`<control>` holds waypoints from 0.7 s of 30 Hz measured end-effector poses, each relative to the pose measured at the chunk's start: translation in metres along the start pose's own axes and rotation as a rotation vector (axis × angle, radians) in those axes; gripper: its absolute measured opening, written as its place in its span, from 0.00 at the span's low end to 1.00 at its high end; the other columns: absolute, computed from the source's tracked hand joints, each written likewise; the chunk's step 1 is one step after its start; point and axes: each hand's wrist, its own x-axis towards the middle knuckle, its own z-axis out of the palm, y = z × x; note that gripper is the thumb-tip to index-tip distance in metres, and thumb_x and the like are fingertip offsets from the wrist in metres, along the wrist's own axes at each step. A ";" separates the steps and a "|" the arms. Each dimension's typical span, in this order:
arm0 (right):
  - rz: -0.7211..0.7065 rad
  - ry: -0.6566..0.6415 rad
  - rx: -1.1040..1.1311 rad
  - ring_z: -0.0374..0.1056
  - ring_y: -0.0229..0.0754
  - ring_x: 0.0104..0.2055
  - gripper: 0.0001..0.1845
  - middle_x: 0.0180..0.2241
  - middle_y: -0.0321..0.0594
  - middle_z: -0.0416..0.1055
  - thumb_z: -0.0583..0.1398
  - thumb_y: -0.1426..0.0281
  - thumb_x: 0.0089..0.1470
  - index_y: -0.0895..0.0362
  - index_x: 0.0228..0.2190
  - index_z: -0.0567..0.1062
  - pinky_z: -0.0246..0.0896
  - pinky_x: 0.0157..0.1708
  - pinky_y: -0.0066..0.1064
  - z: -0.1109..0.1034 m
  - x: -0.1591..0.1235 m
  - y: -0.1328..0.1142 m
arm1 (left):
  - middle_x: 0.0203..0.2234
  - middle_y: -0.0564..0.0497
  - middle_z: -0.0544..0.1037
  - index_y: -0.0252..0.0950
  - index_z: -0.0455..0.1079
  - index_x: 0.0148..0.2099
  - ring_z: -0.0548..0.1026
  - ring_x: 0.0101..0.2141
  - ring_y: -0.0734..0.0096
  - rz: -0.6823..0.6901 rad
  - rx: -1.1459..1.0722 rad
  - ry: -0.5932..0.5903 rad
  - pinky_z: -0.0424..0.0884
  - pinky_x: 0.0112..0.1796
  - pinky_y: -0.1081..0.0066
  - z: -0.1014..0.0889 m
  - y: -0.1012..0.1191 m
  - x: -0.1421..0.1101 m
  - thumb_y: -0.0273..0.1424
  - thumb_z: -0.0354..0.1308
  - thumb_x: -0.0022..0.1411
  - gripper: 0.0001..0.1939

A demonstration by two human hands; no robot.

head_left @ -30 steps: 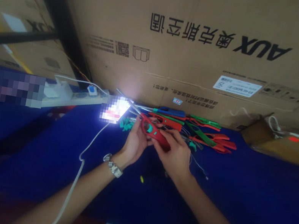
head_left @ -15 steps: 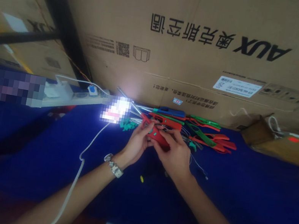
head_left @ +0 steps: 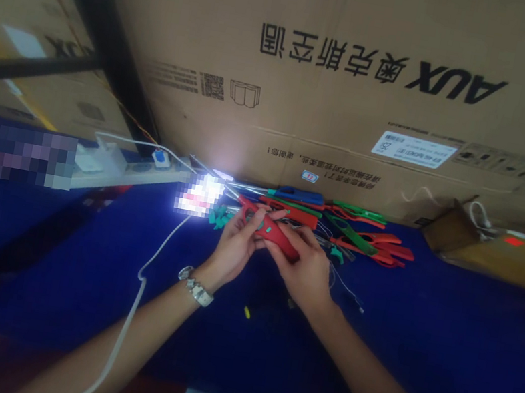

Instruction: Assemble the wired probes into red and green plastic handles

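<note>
Between my two hands is a red long-nosed lighter (head_left: pixel 280 236) with small green parts on its body and a metal tube pointing up and left. My left hand (head_left: pixel 237 241) is closed around its trigger end, thumb on top near a green part. My right hand (head_left: pixel 307 263) grips the rear of the handle, fingers partly covering it. Just beyond my hands lie more lighters: a blue one (head_left: pixel 299 195), a green one (head_left: pixel 353 237) and several red ones (head_left: pixel 391 252). Small teal pieces (head_left: pixel 221 217) sit left of my left hand.
A large cardboard box (head_left: pixel 329 107) stands behind the blue cloth (head_left: pixel 397 356). A white power strip (head_left: pixel 144 174) lies at the left, near a bright glare. A white cable (head_left: pixel 133 309) crosses my left forearm. A small yellow piece (head_left: pixel 247 312) lies in front.
The red lighter has turned slightly in my hands, and more of its handle shows. Both hands keep hold of it; the whole view has shifted a little.
</note>
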 end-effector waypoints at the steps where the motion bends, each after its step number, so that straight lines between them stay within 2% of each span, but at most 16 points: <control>1: 0.001 -0.023 0.086 0.77 0.48 0.45 0.20 0.45 0.44 0.77 0.63 0.59 0.60 0.51 0.52 0.78 0.73 0.44 0.37 0.000 0.001 0.001 | 0.44 0.43 0.84 0.36 0.70 0.45 0.82 0.39 0.63 0.006 0.002 -0.001 0.79 0.38 0.67 0.000 0.000 0.000 0.40 0.72 0.55 0.22; 3: 0.013 -0.093 0.288 0.76 0.47 0.47 0.22 0.46 0.44 0.78 0.62 0.60 0.60 0.52 0.54 0.75 0.72 0.48 0.38 -0.001 0.002 0.004 | 0.45 0.43 0.84 0.37 0.70 0.45 0.83 0.39 0.62 0.002 0.009 -0.010 0.79 0.40 0.65 -0.001 0.001 0.000 0.40 0.72 0.55 0.21; 4: 0.037 -0.142 0.390 0.77 0.45 0.44 0.22 0.44 0.43 0.78 0.61 0.59 0.61 0.53 0.55 0.74 0.73 0.45 0.37 -0.001 0.002 0.006 | 0.45 0.43 0.83 0.37 0.70 0.45 0.83 0.39 0.62 -0.006 0.012 -0.017 0.79 0.41 0.64 -0.001 0.001 0.001 0.39 0.72 0.55 0.21; 5: 0.078 -0.193 0.485 0.77 0.42 0.37 0.23 0.40 0.41 0.79 0.60 0.59 0.62 0.53 0.56 0.72 0.74 0.39 0.35 -0.002 0.002 0.007 | 0.45 0.43 0.83 0.37 0.70 0.45 0.83 0.39 0.62 -0.015 0.014 -0.024 0.79 0.41 0.63 -0.002 0.001 0.001 0.39 0.72 0.55 0.20; 7: 0.173 -0.260 0.642 0.71 0.36 0.23 0.24 0.30 0.34 0.75 0.60 0.57 0.62 0.53 0.56 0.68 0.69 0.25 0.30 -0.002 0.001 0.008 | 0.45 0.44 0.83 0.37 0.71 0.44 0.83 0.39 0.63 -0.025 0.015 -0.035 0.79 0.42 0.63 -0.004 0.002 0.002 0.40 0.72 0.54 0.20; 8: 0.211 -0.271 0.703 0.66 0.34 0.19 0.25 0.28 0.31 0.72 0.60 0.56 0.61 0.53 0.55 0.67 0.66 0.21 0.28 -0.002 0.001 0.009 | 0.45 0.44 0.83 0.36 0.72 0.45 0.83 0.38 0.63 -0.025 0.022 -0.042 0.79 0.42 0.63 -0.005 0.003 0.002 0.40 0.72 0.54 0.20; 10: 0.249 -0.245 0.771 0.64 0.31 0.18 0.24 0.30 0.31 0.71 0.62 0.55 0.59 0.52 0.52 0.66 0.64 0.19 0.26 -0.002 0.001 0.011 | 0.44 0.45 0.83 0.36 0.73 0.46 0.82 0.39 0.64 -0.021 0.064 -0.055 0.80 0.42 0.64 -0.008 0.006 0.003 0.40 0.71 0.55 0.20; 14: 0.241 -0.216 0.707 0.66 0.31 0.20 0.20 0.35 0.35 0.73 0.64 0.56 0.57 0.53 0.45 0.67 0.65 0.20 0.26 -0.002 0.002 0.020 | 0.38 0.46 0.82 0.33 0.77 0.44 0.81 0.40 0.64 -0.052 0.204 -0.059 0.80 0.41 0.65 -0.014 0.012 0.005 0.35 0.72 0.55 0.17; 18: 0.204 -0.211 0.581 0.67 0.33 0.21 0.16 0.31 0.35 0.73 0.64 0.58 0.58 0.54 0.43 0.71 0.66 0.22 0.27 -0.003 0.002 0.025 | 0.36 0.48 0.82 0.34 0.77 0.42 0.81 0.39 0.65 -0.055 0.224 -0.077 0.80 0.41 0.65 -0.016 0.012 0.007 0.32 0.72 0.53 0.14; 21: 0.202 -0.220 0.560 0.67 0.34 0.21 0.15 0.29 0.35 0.74 0.64 0.57 0.58 0.55 0.39 0.73 0.66 0.23 0.27 -0.008 0.004 0.021 | 0.34 0.48 0.83 0.34 0.77 0.41 0.80 0.36 0.67 -0.017 0.226 -0.095 0.79 0.39 0.69 -0.015 0.012 0.007 0.32 0.73 0.53 0.13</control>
